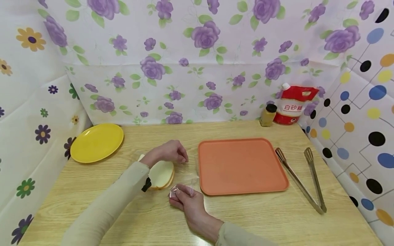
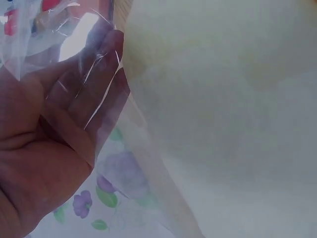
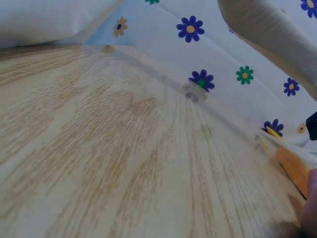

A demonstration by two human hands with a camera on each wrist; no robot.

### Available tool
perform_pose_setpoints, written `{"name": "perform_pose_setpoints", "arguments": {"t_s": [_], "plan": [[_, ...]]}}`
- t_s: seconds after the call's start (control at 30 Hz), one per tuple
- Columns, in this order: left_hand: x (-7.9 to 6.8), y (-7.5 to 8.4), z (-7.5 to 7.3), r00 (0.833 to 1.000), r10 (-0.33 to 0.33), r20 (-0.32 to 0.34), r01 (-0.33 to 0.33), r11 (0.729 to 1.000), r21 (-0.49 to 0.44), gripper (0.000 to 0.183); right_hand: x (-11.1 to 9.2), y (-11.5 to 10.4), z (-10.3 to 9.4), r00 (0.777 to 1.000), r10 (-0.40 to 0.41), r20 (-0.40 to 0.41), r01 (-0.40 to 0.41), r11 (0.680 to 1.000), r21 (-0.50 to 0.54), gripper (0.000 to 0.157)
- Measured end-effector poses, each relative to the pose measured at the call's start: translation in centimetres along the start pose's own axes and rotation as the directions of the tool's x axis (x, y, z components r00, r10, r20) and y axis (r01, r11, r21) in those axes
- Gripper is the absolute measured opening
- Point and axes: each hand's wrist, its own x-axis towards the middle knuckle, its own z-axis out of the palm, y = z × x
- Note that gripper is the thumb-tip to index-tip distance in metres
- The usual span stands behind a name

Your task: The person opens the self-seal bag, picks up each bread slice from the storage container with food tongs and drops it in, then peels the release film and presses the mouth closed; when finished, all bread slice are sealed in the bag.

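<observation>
Slices of white bread [image 1: 161, 174] lie at the left centre of the table in a clear plastic bag [image 1: 188, 177]. Over the bread reaches my left hand [image 1: 172, 151], its fingers bent down at the bag's far side. The left wrist view shows shiny film across the fingers of that hand [image 2: 64, 109], beside a large pale bread face [image 2: 223, 119]. My right hand [image 1: 192, 205] pinches the bag's near side between thumb and fingers. Only a bit of the right hand [image 3: 310, 208] shows in the right wrist view, close to the bread's brown crust [image 3: 292, 168].
An orange tray [image 1: 243, 167] lies right of the hands, with metal tongs [image 1: 303, 181] spread beyond it. A yellow plate [image 1: 96, 143] sits at the back left. A black-lidded jar [image 1: 267, 115] and a red and white sugar pouch [image 1: 292, 106] stand at the back right.
</observation>
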Motion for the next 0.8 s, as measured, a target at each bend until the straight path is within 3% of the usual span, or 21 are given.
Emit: {"name": "perform_pose_setpoints", "arguments": {"t_s": [0.23,0.5,0.67,0.8], "plan": [[-1.3,-0.4,-0.9,0.995,0.009,-0.104,-0.01,1.0,-0.014,0.006,-0.3,0.0,-0.2,0.999,-0.05,0.016,0.051,0.998,-0.04,0.033],[-3.1,-0.1,-1.7,0.981,-0.02,-0.194,-0.004,0.992,-0.122,0.011,-1.0,-1.6,-1.8,0.99,-0.116,0.074,0.126,0.983,-0.137,0.034],[-4.7,0.5,-1.3,0.959,-0.072,-0.273,0.006,0.972,-0.233,0.013,-1.8,-3.8,-3.4,0.979,-0.174,0.104,0.195,0.95,-0.243,0.032],[-6.4,1.4,-0.2,0.926,-0.159,-0.343,0.021,0.928,-0.372,0.015,-2.3,-6.0,-4.9,0.969,-0.218,0.115,0.244,0.917,-0.315,0.029]]}}
